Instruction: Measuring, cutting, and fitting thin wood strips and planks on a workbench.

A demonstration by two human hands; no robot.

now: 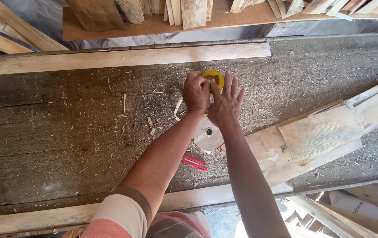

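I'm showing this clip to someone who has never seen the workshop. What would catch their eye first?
Two bare hands meet at the middle of the rough, sawdust-strewn workbench: the left hand and right hand close around a small yellow round object. Just below them lies a pale tape roll, with a red cutter nearer the person. Pale wooden boards lie stacked at the right.

Both forearms are bare from elbow to wrist. The left arm wears a short sleeve, pale cream with a brown band at its hem and salmon pink above. Just beside that sleeve, the shirt front shows pink-and-grey stripes.
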